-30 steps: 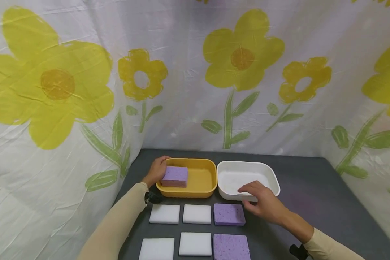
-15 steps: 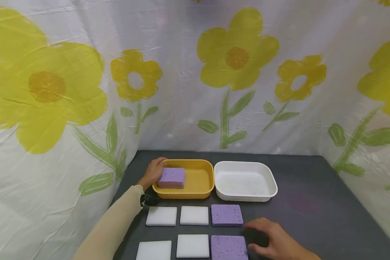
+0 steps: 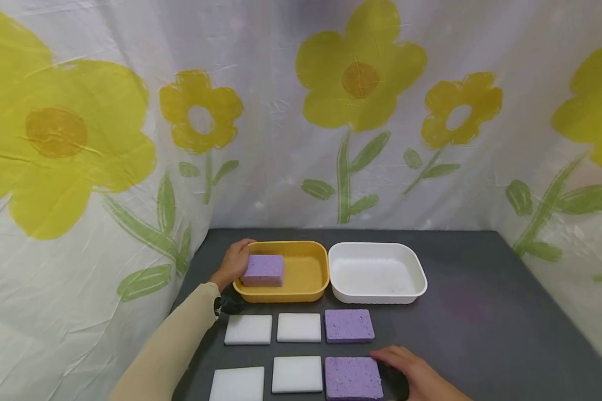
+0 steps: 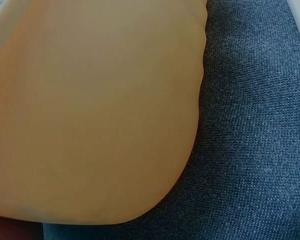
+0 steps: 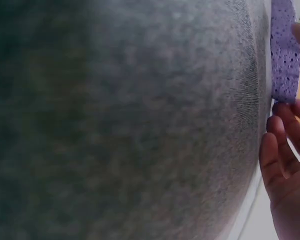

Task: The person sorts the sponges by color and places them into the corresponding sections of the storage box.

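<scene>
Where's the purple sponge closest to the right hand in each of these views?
Head: the purple sponge is at the bottom, right of centre, beside the right hand.
Left wrist: not in it.
Right wrist: upper right edge, above the fingers.
Shared landmark: the dark grey tabletop, visible in all three.

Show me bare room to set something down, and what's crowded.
Free: the dark table right of the white tray; that tray's floor; the yellow tray, right of its purple block. Crowded: the front, where white pads, purple sponges and the right hand leave narrow gaps.
</scene>
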